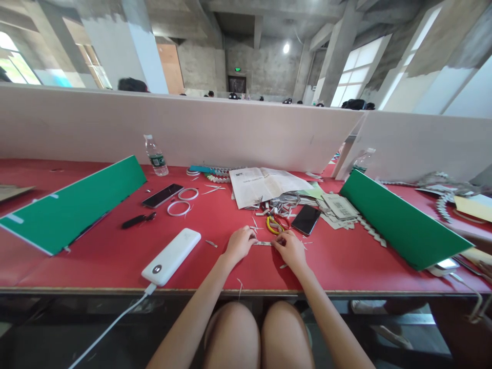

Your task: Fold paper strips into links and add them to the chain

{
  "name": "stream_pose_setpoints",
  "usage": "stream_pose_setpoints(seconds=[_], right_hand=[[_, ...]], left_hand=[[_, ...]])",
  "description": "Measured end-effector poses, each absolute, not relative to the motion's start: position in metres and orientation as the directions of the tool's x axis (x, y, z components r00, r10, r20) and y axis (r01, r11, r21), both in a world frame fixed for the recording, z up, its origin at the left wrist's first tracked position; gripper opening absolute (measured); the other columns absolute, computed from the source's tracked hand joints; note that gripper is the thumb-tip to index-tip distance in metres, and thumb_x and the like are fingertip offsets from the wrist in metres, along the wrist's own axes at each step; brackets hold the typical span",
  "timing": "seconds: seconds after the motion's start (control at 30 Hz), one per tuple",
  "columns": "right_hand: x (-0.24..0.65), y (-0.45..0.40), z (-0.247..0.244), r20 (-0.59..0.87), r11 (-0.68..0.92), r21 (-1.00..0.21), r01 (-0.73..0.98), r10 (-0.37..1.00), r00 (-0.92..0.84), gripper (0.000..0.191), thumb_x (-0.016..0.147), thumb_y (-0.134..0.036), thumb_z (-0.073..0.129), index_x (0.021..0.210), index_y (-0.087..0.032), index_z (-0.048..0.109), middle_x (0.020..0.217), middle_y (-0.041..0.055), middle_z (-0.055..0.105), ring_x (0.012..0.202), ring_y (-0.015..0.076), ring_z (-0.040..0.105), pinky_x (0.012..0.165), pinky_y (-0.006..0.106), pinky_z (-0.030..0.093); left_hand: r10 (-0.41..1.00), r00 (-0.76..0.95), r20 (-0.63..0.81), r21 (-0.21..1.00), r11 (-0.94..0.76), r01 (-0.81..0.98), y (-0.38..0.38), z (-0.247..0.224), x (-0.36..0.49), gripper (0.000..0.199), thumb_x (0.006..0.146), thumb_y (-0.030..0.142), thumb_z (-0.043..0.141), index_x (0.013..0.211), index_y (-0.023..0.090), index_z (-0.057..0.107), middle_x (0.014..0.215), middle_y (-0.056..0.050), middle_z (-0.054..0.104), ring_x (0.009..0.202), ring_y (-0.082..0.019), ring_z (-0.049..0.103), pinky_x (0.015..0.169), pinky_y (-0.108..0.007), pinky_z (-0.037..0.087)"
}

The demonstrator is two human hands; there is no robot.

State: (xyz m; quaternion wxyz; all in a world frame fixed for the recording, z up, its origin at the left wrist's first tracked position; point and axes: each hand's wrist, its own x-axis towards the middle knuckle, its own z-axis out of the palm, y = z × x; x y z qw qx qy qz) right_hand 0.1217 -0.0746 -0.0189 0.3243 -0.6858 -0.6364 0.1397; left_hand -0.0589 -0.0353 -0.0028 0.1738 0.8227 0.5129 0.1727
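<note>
right now, the left hand (242, 243) and the right hand (290, 248) are working close together near the front edge of the red surface (223, 277). the left grip is pinching one end of a narrow paper strip (263, 243), and the right grip is pinching the other end, so the strip is lying crosswise between the fingertips, just above the surface or touching it; i cannot tell which. just beyond the right hand, scissors with yellow and red handles (270, 225) are resting beside a black phone (306, 220). behind them a heap of cut strips (284, 202) is spreading out, with a printed sheet (265, 184) partly covering it, and a stack of paper pieces (340, 207) is sitting to the right of the phone. over on the left, a white power bank (172, 256) is lying with a white cable (115, 325) running from its near end. farther back, two white rings (179, 208) are lying near a dark phone (163, 196), and a plastic bottle (156, 159) is standing before the pale partition (192, 123). a green board on the left (77, 205) and a green board on the right (400, 220) are flanking the workspace.
</note>
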Motion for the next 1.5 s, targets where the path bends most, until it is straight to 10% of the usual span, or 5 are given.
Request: stream_pose_setpoints(seconds=[0.43, 0.63, 0.8, 1.1, 1.5], right_hand=[[0.127, -0.065, -0.01, 0.091, -0.057, -0.619, 0.784, 0.985, 0.144, 0.013, 0.067, -0.027, 0.065, 0.061, -0.019, 0.056, 0.076, -0.0001, 0.056, 0.073, 0.0159, 0.053, 0.058, 0.023, 0.032], [0.136, -0.058, -0.013, 0.002, -0.071, -0.668, 0.741, 0.995, 0.097, 0.016, 0.065, -0.03, 0.068, 0.06, -0.019, 0.057, 0.072, -0.0007, 0.059, 0.068, 0.0149, 0.053, 0.06, 0.024, 0.033], [0.146, -0.057, -0.022, 0.098, 0.066, -0.747, 0.662, 0.995, 0.012, 0.018, 0.064, -0.026, 0.066, 0.056, -0.018, 0.052, 0.065, -0.0005, 0.056, 0.064, 0.0145, 0.049, 0.061, 0.024, 0.035], [0.155, -0.054, -0.018, 0.011, 0.022, -0.823, 0.568, 1.0, -0.022, 0.012, 0.063, -0.025, 0.06, 0.06, -0.018, 0.051, 0.06, -0.0029, 0.054, 0.061, 0.0138, 0.051, 0.058, 0.023, 0.037], [0.107, -0.047, 0.01, -0.086, 0.025, -0.578, 0.815, 0.992, -0.091, 0.008, 0.061, -0.01, 0.057, 0.059, -0.017, 0.06, 0.067, 0.0018, 0.063, 0.066, 0.0139, 0.056, 0.056, 0.022, 0.035]], left_hand=[[0.711, 0.668, 0.22, -0.076, -0.671, 0.738, -0.062, -0.005, -0.044, 0.022, 0.084, 0.011, 0.043, 0.084, 0.014, 0.065, 0.107, -0.012, 0.058, 0.102, -0.024, 0.05, 0.085, -0.037, 0.04], [0.75, 0.643, 0.156, 0.097, -0.659, 0.746, -0.077, -0.026, -0.059, 0.044, 0.085, 0.008, 0.032, 0.128, 0.011, 0.043, 0.136, -0.013, 0.043, 0.125, -0.02, 0.039, 0.101, -0.035, 0.034], [0.796, 0.581, 0.17, 0.238, -0.605, 0.76, -0.08, -0.026, -0.061, 0.044, 0.089, 0.036, 0.036, 0.128, 0.017, 0.044, 0.137, -0.012, 0.041, 0.127, -0.023, 0.036, 0.102, -0.041, 0.033], [0.818, 0.533, 0.217, 0.236, -0.574, 0.784, -0.087, -0.026, -0.051, 0.041, 0.089, 0.034, 0.036, 0.125, 0.018, 0.049, 0.137, -0.014, 0.041, 0.127, -0.026, 0.036, 0.102, -0.045, 0.033], [0.823, 0.508, 0.255, 0.216, -0.56, 0.8, -0.092, -0.027, -0.048, 0.04, 0.087, 0.027, 0.04, 0.124, 0.015, 0.049, 0.136, -0.015, 0.042, 0.127, -0.027, 0.036, 0.103, -0.045, 0.032]])
